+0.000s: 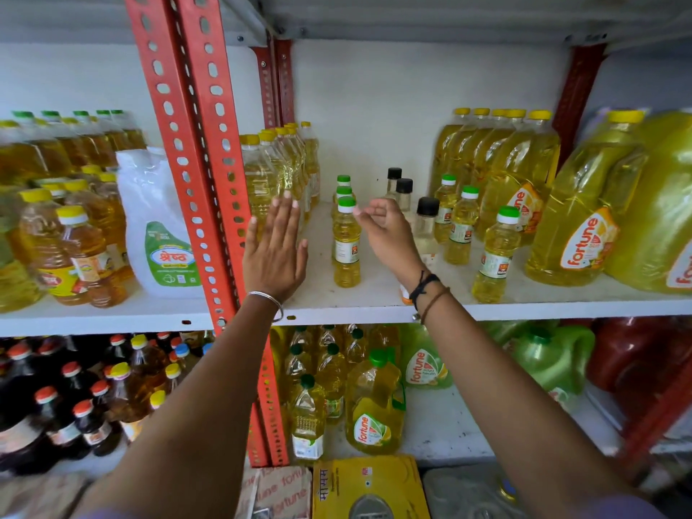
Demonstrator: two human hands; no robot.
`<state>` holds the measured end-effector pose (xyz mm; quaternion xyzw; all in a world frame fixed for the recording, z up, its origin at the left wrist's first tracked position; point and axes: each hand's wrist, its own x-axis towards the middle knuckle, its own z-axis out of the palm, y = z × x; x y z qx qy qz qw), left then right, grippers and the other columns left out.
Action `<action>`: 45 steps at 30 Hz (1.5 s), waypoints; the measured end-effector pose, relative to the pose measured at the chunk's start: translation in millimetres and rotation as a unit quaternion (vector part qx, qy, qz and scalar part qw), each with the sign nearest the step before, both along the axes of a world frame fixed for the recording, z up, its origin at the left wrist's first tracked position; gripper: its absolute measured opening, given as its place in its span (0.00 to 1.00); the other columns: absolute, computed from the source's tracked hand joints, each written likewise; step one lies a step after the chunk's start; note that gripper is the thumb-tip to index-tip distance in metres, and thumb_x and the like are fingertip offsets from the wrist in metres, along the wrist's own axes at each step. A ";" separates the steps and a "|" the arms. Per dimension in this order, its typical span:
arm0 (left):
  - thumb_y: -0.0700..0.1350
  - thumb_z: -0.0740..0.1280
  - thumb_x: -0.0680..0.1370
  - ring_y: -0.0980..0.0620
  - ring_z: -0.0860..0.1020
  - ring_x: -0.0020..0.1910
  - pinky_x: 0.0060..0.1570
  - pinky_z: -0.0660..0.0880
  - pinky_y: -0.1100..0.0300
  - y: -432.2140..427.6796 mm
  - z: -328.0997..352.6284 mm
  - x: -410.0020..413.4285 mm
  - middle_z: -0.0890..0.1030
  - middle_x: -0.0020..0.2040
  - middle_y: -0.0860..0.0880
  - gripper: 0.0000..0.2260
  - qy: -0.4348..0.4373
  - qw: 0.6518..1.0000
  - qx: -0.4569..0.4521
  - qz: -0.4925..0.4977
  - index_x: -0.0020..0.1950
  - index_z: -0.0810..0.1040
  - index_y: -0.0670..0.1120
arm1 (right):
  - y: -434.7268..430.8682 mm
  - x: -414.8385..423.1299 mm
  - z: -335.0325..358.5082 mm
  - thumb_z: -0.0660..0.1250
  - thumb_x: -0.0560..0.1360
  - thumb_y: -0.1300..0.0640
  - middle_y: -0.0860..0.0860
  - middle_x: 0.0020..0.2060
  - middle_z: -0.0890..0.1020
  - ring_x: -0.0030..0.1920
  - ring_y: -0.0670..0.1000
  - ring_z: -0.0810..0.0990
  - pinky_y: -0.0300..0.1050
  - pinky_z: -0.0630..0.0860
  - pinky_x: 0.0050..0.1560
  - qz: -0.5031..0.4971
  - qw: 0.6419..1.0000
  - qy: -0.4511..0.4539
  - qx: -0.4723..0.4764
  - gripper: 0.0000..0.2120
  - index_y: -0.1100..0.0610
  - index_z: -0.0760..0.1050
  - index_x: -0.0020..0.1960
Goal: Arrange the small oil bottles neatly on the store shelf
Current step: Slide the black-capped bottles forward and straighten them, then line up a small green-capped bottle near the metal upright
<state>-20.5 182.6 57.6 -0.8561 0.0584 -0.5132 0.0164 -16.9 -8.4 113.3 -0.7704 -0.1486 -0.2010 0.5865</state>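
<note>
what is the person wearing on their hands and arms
The left hand is bare, with a thin silver bangle at its wrist. The right hand is bare too, with a black knotted thread and a brown cord at its wrist. Lilac sleeve edges show lower down.

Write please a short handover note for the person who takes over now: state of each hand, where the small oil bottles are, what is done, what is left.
Left hand: open, flat, empty, raised beside the red upright.
Right hand: loosely curled, empty, just right of the front green-cap bottle; contact not clear.
Done: three green-cap small bottles stand in one file, front to back, mid-shelf.
Left: three more green-cap bottles stand staggered on the right, the nearest close to the shelf edge. Three black-cap clear bottles stand loosely between the groups. Line these up.
</note>
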 end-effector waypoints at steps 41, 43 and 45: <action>0.51 0.49 0.81 0.50 0.51 0.77 0.74 0.39 0.52 4.0 -5.6 2.9 0.52 0.78 0.46 0.27 -0.043 0.998 0.025 -0.026 0.78 0.50 0.43 | 21.4 41.9 -20.0 0.69 0.72 0.46 0.52 0.57 0.80 0.55 0.49 0.78 0.42 0.73 0.53 0.011 0.999 0.024 -0.044 0.20 0.55 0.75 0.60; 0.51 0.49 0.81 0.50 0.50 0.77 0.74 0.39 0.52 3.6 -5.8 2.3 0.52 0.78 0.46 0.27 -0.041 0.998 0.025 -0.026 0.78 0.50 0.43 | 20.8 40.0 -18.5 0.69 0.73 0.52 0.53 0.53 0.82 0.54 0.50 0.80 0.48 0.75 0.58 0.041 0.999 0.023 -0.023 0.16 0.57 0.77 0.58; 0.51 0.49 0.81 0.50 0.50 0.77 0.74 0.39 0.52 3.6 -5.7 2.2 0.52 0.78 0.46 0.27 -0.040 0.999 0.025 -0.025 0.78 0.50 0.43 | 20.6 38.5 -14.5 0.71 0.72 0.55 0.52 0.48 0.83 0.51 0.50 0.81 0.49 0.76 0.58 0.040 0.999 0.011 -0.014 0.12 0.57 0.80 0.54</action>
